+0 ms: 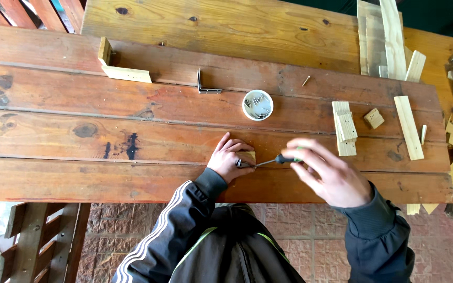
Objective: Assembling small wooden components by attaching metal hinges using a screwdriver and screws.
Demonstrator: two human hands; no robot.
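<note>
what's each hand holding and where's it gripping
The right hand grips a dark-handled screwdriver by its handle. The left hand pins a small pale wooden block at its left end.

One package only: small round white tub [257, 105], lid off, holding metal screws, on the wooden table [79, 136] beyond both hands. No labels, signs or screens visible.
</note>
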